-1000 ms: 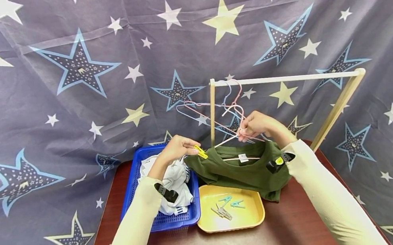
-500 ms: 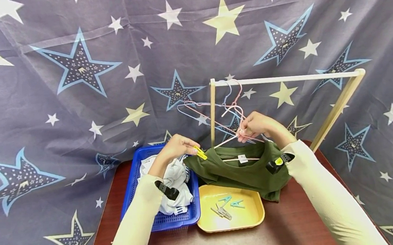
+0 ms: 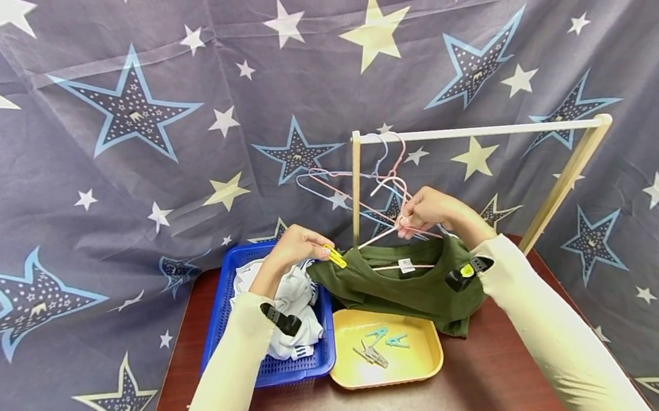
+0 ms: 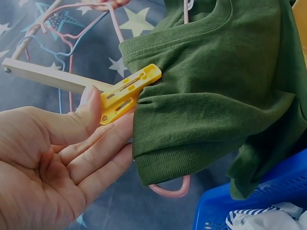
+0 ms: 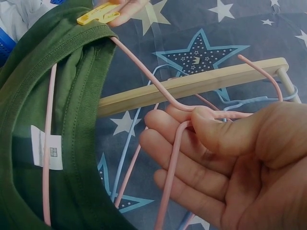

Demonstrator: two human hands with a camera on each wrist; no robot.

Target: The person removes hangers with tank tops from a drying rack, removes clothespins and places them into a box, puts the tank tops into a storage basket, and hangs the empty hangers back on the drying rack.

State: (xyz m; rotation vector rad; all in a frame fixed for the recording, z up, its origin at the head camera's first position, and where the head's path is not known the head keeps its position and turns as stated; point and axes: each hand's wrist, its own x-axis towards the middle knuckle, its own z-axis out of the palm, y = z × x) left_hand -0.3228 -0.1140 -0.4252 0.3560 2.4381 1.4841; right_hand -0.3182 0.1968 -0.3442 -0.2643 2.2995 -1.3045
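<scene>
A dark green T-shirt (image 3: 386,286) hangs on a pink hanger (image 5: 144,72), whose lower bar shows through the neck opening beside a white label. My right hand (image 3: 427,212) pinches the hanger at the base of its hook, thumb over the wire. At the left shoulder of the shirt, my left hand (image 3: 298,249) pinches a yellow clothespin (image 4: 129,93) between thumb and fingers. In the left wrist view the clothespin's front end lies over the shoulder cloth, which is creased there. A pink hanger end pokes out below the sleeve.
A blue basket (image 3: 330,359) with white clothes (image 3: 295,309) stands left. Beside it, a yellow tray (image 3: 425,369) holds several clothespins (image 3: 397,341). Behind the shirt is a wooden rack (image 3: 478,131) carrying a blue hanger (image 3: 329,199) and another pink one. A star-patterned curtain backs the table (image 3: 504,374).
Almost nothing differs. The left hand with the clothespin has shifted very slightly at the shirt's shoulder; the right hand keeps its hold on the hanger.
</scene>
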